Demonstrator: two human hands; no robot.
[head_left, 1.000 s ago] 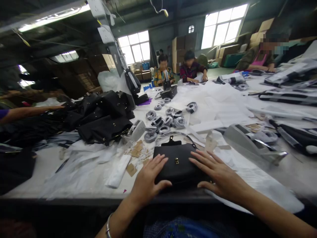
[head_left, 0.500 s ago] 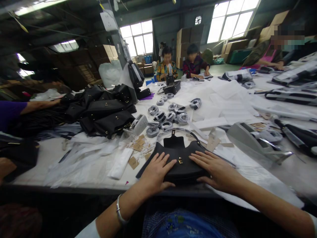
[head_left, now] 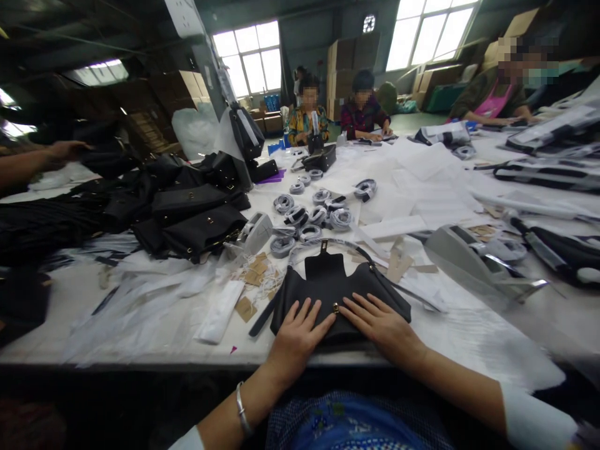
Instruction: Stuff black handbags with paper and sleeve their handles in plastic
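Observation:
A black handbag (head_left: 323,284) lies on its back at the front edge of the table, its flap turned up and its handle wrapped in clear film. A small gold clasp sits on its front panel. My left hand (head_left: 300,337) rests flat on the bag's lower left part, fingers spread. On the other side of the clasp, my right hand (head_left: 384,328) lies flat with its fingers stretched out. Both palms press on the leather without gripping it. Brown paper tags (head_left: 253,275) with white strings are scattered left of the bag.
Coiled, wrapped straps (head_left: 312,215) lie beyond the bag. Black bags (head_left: 201,219) are piled at left beside a post. Grey tape dispensers (head_left: 469,256) flank the bag. White sheets (head_left: 422,181) cover the table's middle. Co-workers (head_left: 365,109) sit across; another person's arm reaches in at left.
My right hand has slid left and nearer the clasp, and my left hand has moved slightly down on the bag. The view has shifted a little. At left, the co-worker's arm has risen.

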